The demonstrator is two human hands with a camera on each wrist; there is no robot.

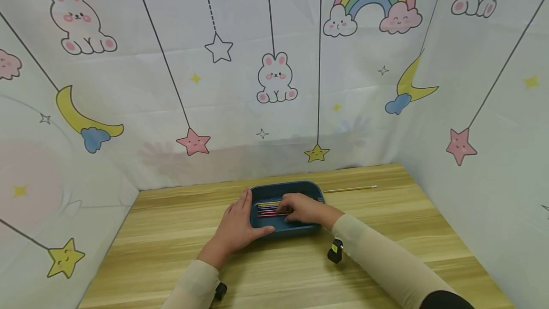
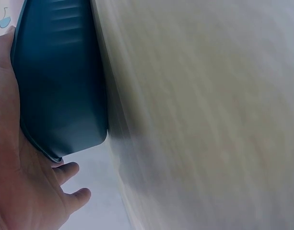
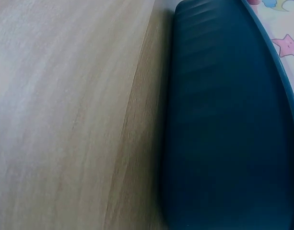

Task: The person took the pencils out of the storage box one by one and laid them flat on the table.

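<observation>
A dark blue tray (image 1: 279,231) with rounded corners stands on the table, with several coloured pencils (image 1: 267,209) lying side by side inside it. My left hand (image 1: 238,225) spans the tray's near left corner, its straight fingers along the left end and its thumb over the front rim. From the left wrist view, the palm lies against the rim of the tray (image 2: 60,81). My right hand (image 1: 306,209) reaches in over the front right rim. Its bent fingers and thumb pinch at the pencils, partly covering them. The right wrist view shows only the tray's outer wall (image 3: 223,120) and the tabletop.
A single gold pencil (image 1: 349,189) with a pale end lies on the wooden table (image 1: 171,232), to the right of the tray near the back. White printed cloth (image 1: 231,123) walls the table at the back and both sides.
</observation>
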